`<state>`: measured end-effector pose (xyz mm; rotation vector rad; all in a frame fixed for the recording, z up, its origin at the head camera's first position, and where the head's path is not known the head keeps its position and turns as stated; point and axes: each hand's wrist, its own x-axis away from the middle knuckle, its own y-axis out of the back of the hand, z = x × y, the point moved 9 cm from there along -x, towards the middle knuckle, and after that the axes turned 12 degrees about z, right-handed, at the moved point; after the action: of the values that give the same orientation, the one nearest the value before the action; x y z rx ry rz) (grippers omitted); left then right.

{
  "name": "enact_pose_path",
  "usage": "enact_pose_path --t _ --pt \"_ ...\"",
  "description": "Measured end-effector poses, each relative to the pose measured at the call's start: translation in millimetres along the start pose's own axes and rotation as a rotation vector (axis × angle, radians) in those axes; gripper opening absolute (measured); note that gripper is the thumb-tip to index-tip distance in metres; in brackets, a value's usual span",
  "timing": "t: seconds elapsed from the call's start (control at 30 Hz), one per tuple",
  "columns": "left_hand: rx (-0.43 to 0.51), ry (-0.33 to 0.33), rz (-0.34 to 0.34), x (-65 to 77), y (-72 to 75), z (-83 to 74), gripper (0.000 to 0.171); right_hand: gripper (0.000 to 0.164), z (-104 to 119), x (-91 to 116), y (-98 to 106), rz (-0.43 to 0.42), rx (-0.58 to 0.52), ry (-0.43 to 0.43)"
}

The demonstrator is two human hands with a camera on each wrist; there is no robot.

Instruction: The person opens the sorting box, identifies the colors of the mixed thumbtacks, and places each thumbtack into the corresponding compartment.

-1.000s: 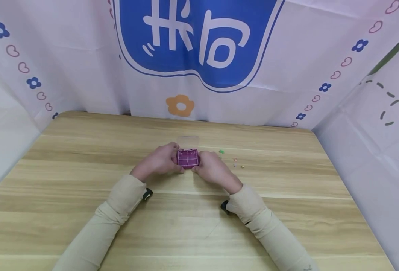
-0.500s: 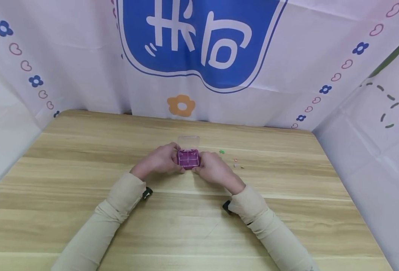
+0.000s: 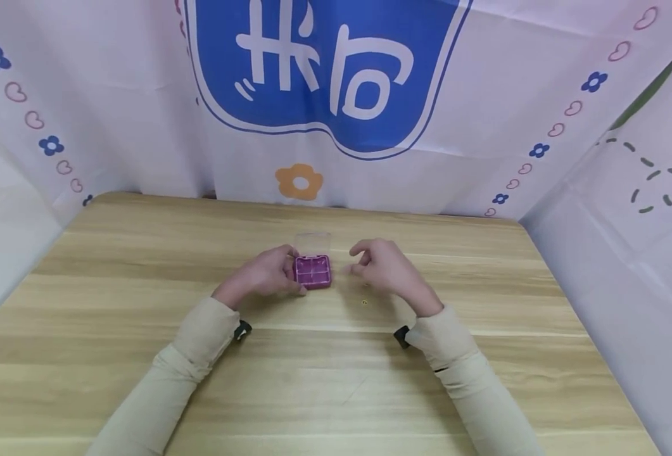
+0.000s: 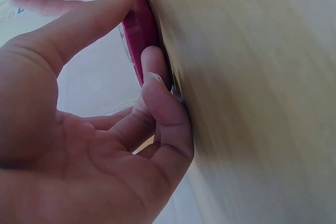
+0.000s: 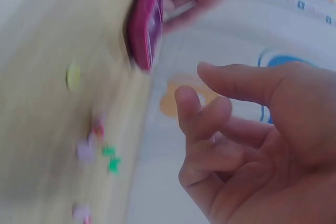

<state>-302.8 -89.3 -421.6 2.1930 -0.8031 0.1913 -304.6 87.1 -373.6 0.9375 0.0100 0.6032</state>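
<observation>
A small purple compartment box (image 3: 313, 272) sits on the wooden table, its clear hinged lid (image 3: 313, 242) standing up at the back. Thin dividers part its inside. My left hand (image 3: 263, 272) grips the box's left side, the thumb (image 4: 107, 17) at the near edge and fingers at the far one. To the right of the box, my right hand (image 3: 388, 269) is raised over the table, holding nothing, with loosely bent fingers. In the right wrist view, small loose pieces lie below it: a yellow one (image 5: 73, 76), a green one (image 5: 113, 165) and a lavender one (image 5: 85, 152).
Another small yellow piece (image 3: 364, 303) lies on the table near the right forearm. A white printed cloth (image 3: 244, 158) hangs along the table's back edge, and more white cloth (image 3: 609, 285) hangs at the right side.
My right hand has let go of the box's right side, risen and moved right, over the small pieces. My left hand keeps its grip on the box, which stays put.
</observation>
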Motion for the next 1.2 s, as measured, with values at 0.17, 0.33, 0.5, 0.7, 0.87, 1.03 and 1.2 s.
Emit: enact_pose_path --t 0.17,0.33,0.5,0.7,0.87,1.03,1.2 --pt "0.025 0.004 0.007 0.0 -1.7 3.4 0.083 0.032 -22.9 10.6 25.4 -0.054 -0.026 -0.017" --pt "0.028 -0.010 0.011 -2.8 -2.4 1.6 0.083 0.030 -45.4 19.6 47.3 -0.113 -0.014 -0.042" --pt "0.021 0.000 0.009 -0.5 -1.3 1.1 0.081 0.022 -56.3 19.8 51.7 -0.128 -0.003 -0.052" --pt "0.023 -0.003 0.010 0.9 -0.8 0.8 0.081 0.013 -71.3 16.0 42.0 -0.057 0.051 -0.112" --pt "0.031 -0.012 0.014 0.8 -1.3 -0.2 0.080 0.021 -85.6 13.0 30.0 0.052 0.077 -0.151" --pt "0.044 -0.015 0.015 1.0 -1.0 -1.1 0.079 0.015 -89.4 9.9 26.7 0.067 0.103 -0.148" --pt "0.046 -0.008 0.013 1.2 -0.4 -0.6 0.079 0.012 -89.3 7.5 27.0 0.050 0.132 -0.158"
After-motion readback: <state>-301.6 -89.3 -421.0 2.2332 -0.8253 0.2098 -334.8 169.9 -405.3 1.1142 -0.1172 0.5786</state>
